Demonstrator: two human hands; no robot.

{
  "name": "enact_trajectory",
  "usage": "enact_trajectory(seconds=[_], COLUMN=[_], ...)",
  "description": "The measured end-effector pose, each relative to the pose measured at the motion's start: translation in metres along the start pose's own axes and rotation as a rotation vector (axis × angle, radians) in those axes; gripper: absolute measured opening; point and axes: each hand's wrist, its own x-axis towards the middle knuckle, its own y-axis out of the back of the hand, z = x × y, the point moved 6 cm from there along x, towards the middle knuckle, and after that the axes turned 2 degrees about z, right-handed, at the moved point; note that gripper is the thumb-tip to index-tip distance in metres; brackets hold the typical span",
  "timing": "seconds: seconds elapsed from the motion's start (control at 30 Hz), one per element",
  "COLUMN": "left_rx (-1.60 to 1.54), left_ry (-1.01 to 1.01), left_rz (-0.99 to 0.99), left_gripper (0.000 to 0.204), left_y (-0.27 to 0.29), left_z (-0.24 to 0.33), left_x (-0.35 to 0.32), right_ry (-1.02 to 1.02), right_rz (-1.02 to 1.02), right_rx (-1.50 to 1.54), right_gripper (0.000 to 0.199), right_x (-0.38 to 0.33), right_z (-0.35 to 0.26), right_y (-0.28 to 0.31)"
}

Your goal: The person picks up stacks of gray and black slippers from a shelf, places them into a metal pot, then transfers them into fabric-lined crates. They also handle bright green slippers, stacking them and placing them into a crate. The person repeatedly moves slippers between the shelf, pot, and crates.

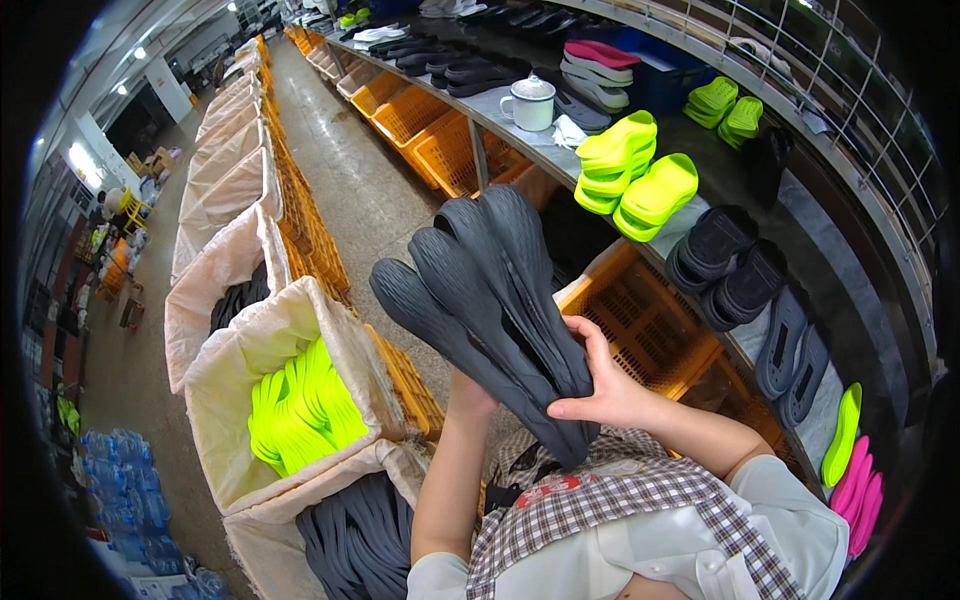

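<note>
A fanned bunch of several dark grey shoe soles is held up in front of my checked apron. My right hand grips their near right side, its thumb lying across the front and its fingers going behind. On the left, my left hand is wrapped behind the bunch, so most of its fingers are hidden. The soles' rounded ends spread apart at the top, while their lower ends are pressed together near the apron.
To my left runs a row of cloth-lined crates; one crate holds neon-yellow soles, another dark grey soles. Along the right, a shelf carries neon-yellow clogs, black slides and a white lidded mug. Orange crates stand beneath.
</note>
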Motion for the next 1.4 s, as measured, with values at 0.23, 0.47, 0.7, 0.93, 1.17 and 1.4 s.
enact_trajectory(seconds=[0.23,0.47,0.7,0.93,1.17,1.4], left_rx=[0.228,0.042,0.1,-0.074,0.035,0.257], left_ry=[0.001,0.042,0.048,0.147,0.029,-0.019], left_rz=[0.035,0.134,0.104,0.087,0.077,0.07], left_gripper=[0.045,0.046,0.048,0.048,0.046,0.046], left_y=[-0.005,-0.008,-0.016,-0.008,0.013,0.025], left_z=[-0.005,-0.008,-0.005,-0.011,-0.006,-0.001], left_x=[0.001,-0.003,-0.007,-0.009,-0.006,-0.01], right_ry=[-0.052,-0.13,-0.167,-0.173,-0.21,-0.191], right_rz=[0.014,0.023,0.008,0.034,0.032,-0.108], right_rx=[0.096,0.215,0.257,0.319,0.178,-0.069], right_gripper=[0.077,0.073,0.069,0.062,0.077,0.101], right_x=[0.009,0.014,0.018,0.017,0.022,0.026], right_z=[0.001,0.004,0.005,0.0,0.011,0.018], right_y=[0.003,0.007,0.003,0.0,0.004,0.013])
